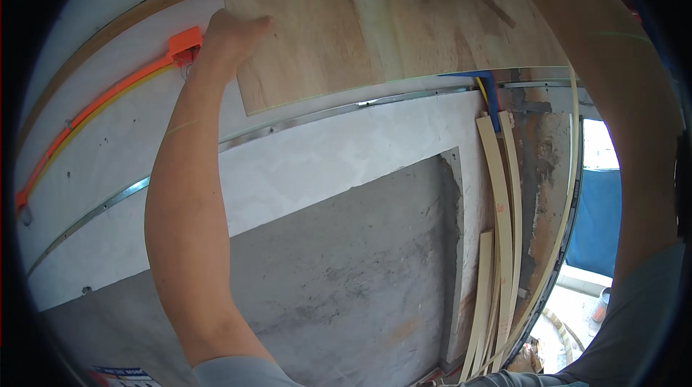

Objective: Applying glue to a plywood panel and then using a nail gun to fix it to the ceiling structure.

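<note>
While my left hand [232, 35] pinches the left edge of the board [324, 33], my right is out of frame; its grip I cannot tell. Board: far centre, beyond the metal strip [317, 116]. Likely step: steadying it; next calls for even support.

Left arm [187, 192] raised from lower edge, bare below grey sleeve [241, 374], forearm near upright, leaning slightly right toward wrist. Left hand [234, 37] high, thumb [258, 25] pointing right, fingers mostly hidden, apparently curled in grip. Right arm [602, 48] bare, large at right, slanting up and inward; right hand seemingly cut off by upper edge.
</note>
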`<action>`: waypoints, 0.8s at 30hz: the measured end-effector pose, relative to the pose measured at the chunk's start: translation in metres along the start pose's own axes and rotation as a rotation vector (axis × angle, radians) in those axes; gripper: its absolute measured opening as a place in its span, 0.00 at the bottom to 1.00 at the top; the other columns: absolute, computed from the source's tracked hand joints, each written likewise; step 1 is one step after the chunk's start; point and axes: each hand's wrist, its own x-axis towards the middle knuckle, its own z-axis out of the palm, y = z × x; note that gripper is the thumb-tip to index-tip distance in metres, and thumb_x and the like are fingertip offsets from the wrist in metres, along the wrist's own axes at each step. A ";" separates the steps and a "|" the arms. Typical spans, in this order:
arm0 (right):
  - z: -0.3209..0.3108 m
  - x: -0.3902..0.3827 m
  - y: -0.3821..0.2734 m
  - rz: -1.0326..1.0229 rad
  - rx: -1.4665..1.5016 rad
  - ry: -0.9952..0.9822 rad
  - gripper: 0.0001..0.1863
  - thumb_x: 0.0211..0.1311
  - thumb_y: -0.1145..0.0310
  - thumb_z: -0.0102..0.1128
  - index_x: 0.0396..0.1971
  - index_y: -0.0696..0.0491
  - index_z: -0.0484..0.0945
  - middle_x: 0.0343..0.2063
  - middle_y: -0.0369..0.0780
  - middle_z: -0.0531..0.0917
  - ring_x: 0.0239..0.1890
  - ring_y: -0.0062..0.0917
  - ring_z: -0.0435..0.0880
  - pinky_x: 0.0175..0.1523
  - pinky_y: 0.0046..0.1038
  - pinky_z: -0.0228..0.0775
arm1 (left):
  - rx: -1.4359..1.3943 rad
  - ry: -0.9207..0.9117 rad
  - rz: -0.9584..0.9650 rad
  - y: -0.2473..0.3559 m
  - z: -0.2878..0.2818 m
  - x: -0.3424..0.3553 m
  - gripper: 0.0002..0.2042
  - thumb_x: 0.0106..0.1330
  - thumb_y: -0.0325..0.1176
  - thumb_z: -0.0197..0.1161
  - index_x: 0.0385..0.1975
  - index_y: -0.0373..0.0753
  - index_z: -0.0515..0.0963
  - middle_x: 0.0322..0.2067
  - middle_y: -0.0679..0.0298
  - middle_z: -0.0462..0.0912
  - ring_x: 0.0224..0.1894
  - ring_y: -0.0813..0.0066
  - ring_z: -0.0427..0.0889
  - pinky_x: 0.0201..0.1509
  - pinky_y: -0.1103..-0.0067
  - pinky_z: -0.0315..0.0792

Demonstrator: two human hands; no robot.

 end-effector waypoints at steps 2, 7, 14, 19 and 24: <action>-0.004 0.001 -0.006 -0.004 0.022 0.009 0.16 0.49 0.70 0.59 0.41 0.52 0.84 0.35 0.51 0.86 0.41 0.42 0.86 0.43 0.40 0.77 | 0.047 0.011 -0.016 0.000 -0.002 0.004 0.25 0.64 0.36 0.67 0.55 0.25 0.73 0.49 0.51 0.82 0.47 0.63 0.82 0.50 0.68 0.78; -0.005 0.006 -0.018 -0.040 0.119 0.007 0.17 0.49 0.69 0.59 0.42 0.52 0.83 0.38 0.52 0.86 0.42 0.41 0.86 0.45 0.39 0.77 | 0.039 0.056 0.049 -0.006 -0.004 0.007 0.26 0.58 0.37 0.70 0.50 0.21 0.76 0.41 0.51 0.84 0.39 0.64 0.84 0.42 0.71 0.78; 0.009 0.015 -0.022 -0.083 0.112 0.106 0.19 0.49 0.69 0.61 0.44 0.56 0.82 0.38 0.52 0.85 0.42 0.41 0.86 0.45 0.39 0.77 | 0.034 0.013 -0.020 0.002 -0.004 0.004 0.27 0.63 0.37 0.69 0.54 0.22 0.72 0.48 0.49 0.81 0.48 0.59 0.82 0.52 0.66 0.77; 0.007 0.019 -0.027 -0.026 0.189 0.106 0.20 0.49 0.67 0.64 0.45 0.57 0.82 0.36 0.51 0.86 0.40 0.41 0.86 0.44 0.39 0.77 | 0.065 0.026 -0.006 0.000 -0.004 0.010 0.27 0.63 0.37 0.69 0.54 0.22 0.72 0.48 0.49 0.81 0.48 0.59 0.82 0.52 0.66 0.77; 0.004 0.025 -0.037 -0.028 0.220 0.076 0.20 0.50 0.67 0.64 0.44 0.57 0.82 0.35 0.51 0.86 0.39 0.42 0.86 0.43 0.40 0.77 | 0.027 0.016 -0.020 -0.001 -0.007 0.004 0.28 0.63 0.37 0.68 0.55 0.21 0.70 0.50 0.48 0.80 0.48 0.59 0.82 0.53 0.67 0.77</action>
